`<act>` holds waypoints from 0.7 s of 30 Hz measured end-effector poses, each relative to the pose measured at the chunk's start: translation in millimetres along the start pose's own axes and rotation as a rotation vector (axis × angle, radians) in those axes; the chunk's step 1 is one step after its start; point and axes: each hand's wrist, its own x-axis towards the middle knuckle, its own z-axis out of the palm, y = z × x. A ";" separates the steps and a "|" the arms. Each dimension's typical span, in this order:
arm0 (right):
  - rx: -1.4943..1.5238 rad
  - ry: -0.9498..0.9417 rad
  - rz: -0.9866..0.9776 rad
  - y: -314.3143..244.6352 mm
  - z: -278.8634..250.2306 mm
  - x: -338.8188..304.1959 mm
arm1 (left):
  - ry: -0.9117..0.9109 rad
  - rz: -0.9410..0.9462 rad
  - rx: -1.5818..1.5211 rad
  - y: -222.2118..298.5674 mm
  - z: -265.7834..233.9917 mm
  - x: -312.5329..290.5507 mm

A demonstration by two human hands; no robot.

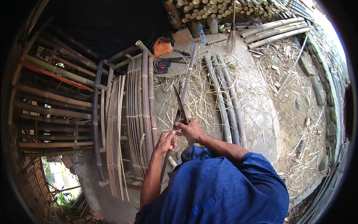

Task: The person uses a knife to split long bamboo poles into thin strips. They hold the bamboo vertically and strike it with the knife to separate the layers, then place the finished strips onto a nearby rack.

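A long bamboo strip (pixel 190 69) slants across the space in front of me, from the far floor back toward my body. My left hand (pixel 166 142) is closed around its nearer part, with the thumb up along it. Just to the right, my right hand (pixel 191 129) grips the dark handle of a curved knife (pixel 179 98). Its blade points away from me and crosses the strip just beyond my hands. Whether the edge is cutting into the strip cannot be made out. Both hands are close together, and fingers of the right hand lie beside the strip.
Bamboo frames with slats (pixel 136 112) stand to the left. Several bamboo poles (pixel 223 97) lie on the floor at right, among scattered shavings (pixel 253 93). Farther off are an orange bag (pixel 162 47), sandals (pixel 162 66), a water bottle (pixel 202 36), a broom (pixel 231 41) and stacked bamboo (pixel 218 9).
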 end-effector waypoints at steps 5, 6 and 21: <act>0.054 0.099 -0.020 -26.0 -11.3 46.6 | 0.285 -0.047 0.415 -46.3 -51.4 -70.2; 0.043 0.095 -0.051 -33.8 -21.1 63.4 | 0.220 -0.272 0.426 -87.0 -72.2 -92.5; -1.096 0.231 -0.513 -90.1 -74.6 87.3 | 0.271 0.276 -0.008 -30.4 12.0 -66.7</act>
